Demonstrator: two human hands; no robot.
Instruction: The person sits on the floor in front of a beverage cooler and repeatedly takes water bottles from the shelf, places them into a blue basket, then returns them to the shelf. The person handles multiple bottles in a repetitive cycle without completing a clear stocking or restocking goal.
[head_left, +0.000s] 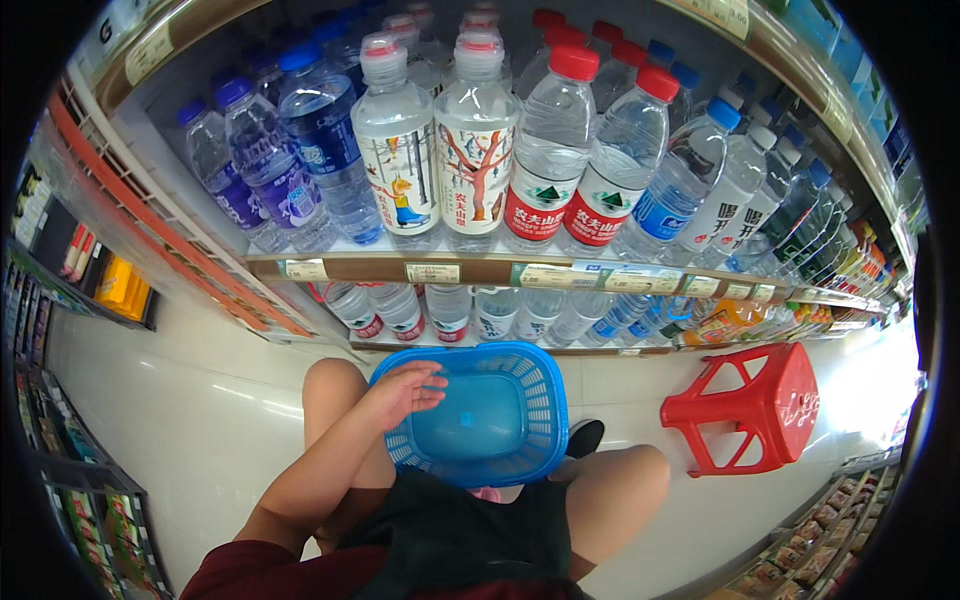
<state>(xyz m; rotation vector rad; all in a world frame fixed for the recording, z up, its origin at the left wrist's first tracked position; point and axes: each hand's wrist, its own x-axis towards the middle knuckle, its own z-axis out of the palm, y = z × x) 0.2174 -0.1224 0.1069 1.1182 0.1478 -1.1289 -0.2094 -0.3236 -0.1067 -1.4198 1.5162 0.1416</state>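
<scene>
My left hand (411, 390) hovers over the left side of a blue plastic basket (553, 420), fingers loosely bent and nothing in them. The basket stands between my bent knees, and its slotted walls and flat bottom show. Out of view is my right hand. Before me a store shelf (352, 268) carries rows of plastic water bottles. Among them are red-capped bottles (555, 150), bottles with illustrated labels (476, 150) and clear sport caps, purple-labelled bottles (277, 172) and a blue-capped bottle (686, 180).
A red plastic stool (796, 405) lies on its side to the right on the tiled floor (225, 420). Below, a lower shelf holds bundled bottles (450, 311) and orange drinks (724, 321). Other racks with packaged goods (814, 532) line the right and left sides.
</scene>
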